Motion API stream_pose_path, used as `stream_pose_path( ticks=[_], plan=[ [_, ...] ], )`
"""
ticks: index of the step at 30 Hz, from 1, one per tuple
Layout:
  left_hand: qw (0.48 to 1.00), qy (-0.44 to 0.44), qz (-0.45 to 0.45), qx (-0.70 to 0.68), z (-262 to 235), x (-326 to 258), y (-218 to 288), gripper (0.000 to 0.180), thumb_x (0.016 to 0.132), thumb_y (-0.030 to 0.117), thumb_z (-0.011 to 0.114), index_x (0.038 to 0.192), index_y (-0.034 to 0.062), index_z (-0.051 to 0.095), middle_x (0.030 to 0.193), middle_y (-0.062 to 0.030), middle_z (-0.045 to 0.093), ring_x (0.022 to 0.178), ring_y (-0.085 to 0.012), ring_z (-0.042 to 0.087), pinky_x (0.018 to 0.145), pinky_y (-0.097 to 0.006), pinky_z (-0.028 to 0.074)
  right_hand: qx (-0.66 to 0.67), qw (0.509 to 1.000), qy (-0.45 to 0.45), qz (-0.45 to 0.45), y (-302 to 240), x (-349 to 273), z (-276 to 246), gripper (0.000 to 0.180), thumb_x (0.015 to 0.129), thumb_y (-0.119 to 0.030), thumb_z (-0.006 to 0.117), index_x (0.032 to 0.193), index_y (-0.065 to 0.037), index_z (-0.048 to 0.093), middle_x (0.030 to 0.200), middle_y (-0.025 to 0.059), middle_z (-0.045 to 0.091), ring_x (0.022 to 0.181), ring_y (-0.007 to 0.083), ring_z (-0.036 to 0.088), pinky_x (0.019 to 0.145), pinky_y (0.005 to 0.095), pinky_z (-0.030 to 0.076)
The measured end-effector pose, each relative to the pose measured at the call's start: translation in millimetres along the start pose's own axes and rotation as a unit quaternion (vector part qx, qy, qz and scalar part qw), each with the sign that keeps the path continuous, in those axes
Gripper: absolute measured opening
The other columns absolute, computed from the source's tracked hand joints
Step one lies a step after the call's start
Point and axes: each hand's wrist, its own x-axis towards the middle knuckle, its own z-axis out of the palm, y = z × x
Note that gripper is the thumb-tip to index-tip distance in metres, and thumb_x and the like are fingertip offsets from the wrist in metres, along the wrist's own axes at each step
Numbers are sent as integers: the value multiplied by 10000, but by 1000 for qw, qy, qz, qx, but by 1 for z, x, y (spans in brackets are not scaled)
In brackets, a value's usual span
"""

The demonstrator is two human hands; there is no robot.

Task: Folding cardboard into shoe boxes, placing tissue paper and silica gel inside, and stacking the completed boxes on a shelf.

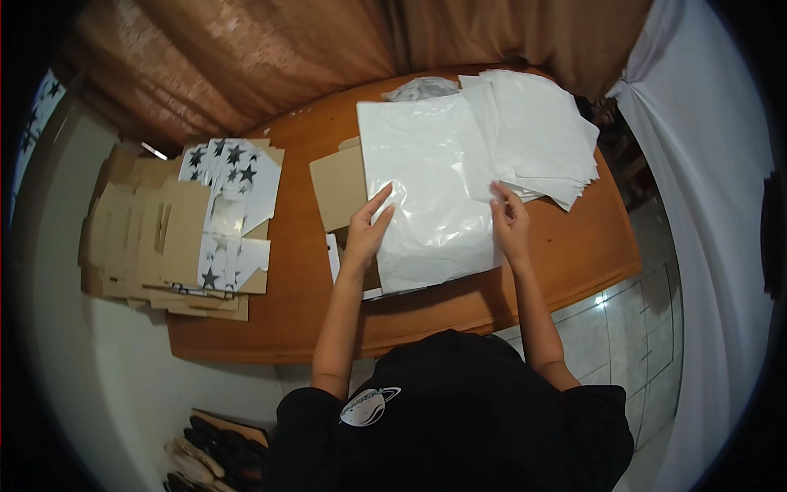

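Bag (pixel 430 189) points lengthwise away, slightly leftward, held between left hand (pixel 366 234) and right hand (pixel 511 223).

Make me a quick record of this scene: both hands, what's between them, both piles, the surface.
Left hand: at the left edge of a glossy white packet
Right hand: at its right edge
Beneath packet: brown cardboard, partly covered
Left pile: flat cardboard pieces, some white with dark stars
Right pile: white sheets, overlapping
Surface: brown wooden table
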Motion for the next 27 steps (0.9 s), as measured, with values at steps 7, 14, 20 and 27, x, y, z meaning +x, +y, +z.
stream_pose_path(
  ticks=[7, 14, 20, 27],
  plan=[
    [989, 135, -35, 50, -54, -37, -19, 403, 834, 78, 584, 1221, 7, 493, 1212, -97, 529, 1128, -160, 472, 923, -268, 377, -106, 987, -118, 10, 5, -9, 42, 176, 813, -78, 566, 970, -83, 646, 820, 29, 597, 694, 145, 512, 734, 279, 360],
    [912, 164, 110, 360, -64, -43, -36, 404, 783, 37, 633, 1170, -8, 525, 774, -52, 586, 634, -65, 486, 559, -172, 415, -351, 917, -112, -153, -5, -16, 49, 158, 800, -163, 599, 945, -154, 661, 789, 0, 598, 781, 155, 515, 827, 350, 263],
    [955, 221, -28, 194, -61, -35, -33, 356, 751, 39, 661, 1085, -14, 551, 706, -72, 610, 608, -102, 547, 569, -228, 448, -247, 959, -138, 18, 1, -9, 39, 206, 787, -200, 628, 990, -167, 642, 745, -1, 588, 760, 140, 517, 816, 351, 260],
    [951, 228, -52, 204, -62, -31, -17, 382, 729, 20, 676, 1072, -19, 511, 670, -61, 611, 593, -98, 558, 572, -221, 448, -305, 943, -127, -40, -2, -11, 43, 298, 779, -168, 632, 1072, -133, 595, 806, 3, 610, 777, 151, 518, 845, 359, 261]
  ],
)
